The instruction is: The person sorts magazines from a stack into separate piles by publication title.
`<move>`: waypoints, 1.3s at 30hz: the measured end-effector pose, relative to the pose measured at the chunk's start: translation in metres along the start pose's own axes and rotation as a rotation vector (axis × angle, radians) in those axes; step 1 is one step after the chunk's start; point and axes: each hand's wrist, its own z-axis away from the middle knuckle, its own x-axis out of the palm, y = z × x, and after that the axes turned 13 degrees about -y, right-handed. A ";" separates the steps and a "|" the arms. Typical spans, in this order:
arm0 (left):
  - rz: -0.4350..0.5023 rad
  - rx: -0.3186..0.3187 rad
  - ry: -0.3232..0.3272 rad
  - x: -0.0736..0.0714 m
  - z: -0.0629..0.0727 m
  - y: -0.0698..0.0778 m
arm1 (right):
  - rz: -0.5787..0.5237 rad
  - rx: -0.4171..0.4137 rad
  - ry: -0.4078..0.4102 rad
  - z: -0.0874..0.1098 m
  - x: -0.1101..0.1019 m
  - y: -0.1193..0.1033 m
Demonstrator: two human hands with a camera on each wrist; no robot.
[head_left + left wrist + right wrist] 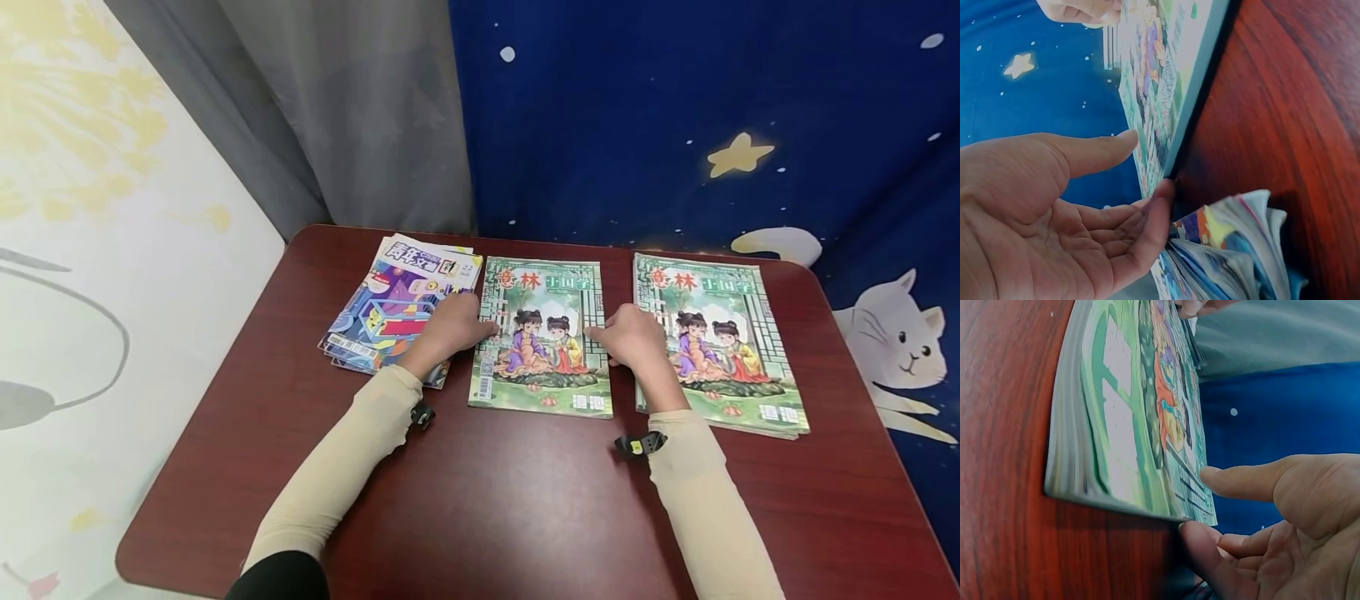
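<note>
A green magazine (536, 387) with two drawn figures on its cover lies at the middle of the table, between two stacks. My left hand (452, 327) holds its left edge, thumb over the cover and fingers at the spine (1194, 94). On the opposite side my right hand (637, 340) pinches the right edge, with the thumb on top and fingertips low against the page edges, as the right wrist view shows. Behind the left hand sits a fanned pile of magazines (397, 283) with a purple and blue top cover. Close beside the right hand is a stack of matching green magazines (738, 375).
The dark red wooden table (510, 508) has rounded corners. Along its far edge hang a grey curtain (375, 108) and a blue one (600, 108) with stars and a cat. A white patterned wall (112, 275) stands on the left.
</note>
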 end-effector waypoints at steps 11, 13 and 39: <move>-0.050 -0.039 -0.008 0.000 -0.003 0.004 | 0.030 0.025 0.018 -0.004 0.002 0.002; -0.075 -0.048 -0.022 0.001 -0.003 0.005 | 0.035 0.025 0.016 -0.005 0.001 0.002; 0.369 0.172 -0.123 -0.003 -0.006 -0.017 | 0.037 -0.013 0.043 -0.003 0.007 0.008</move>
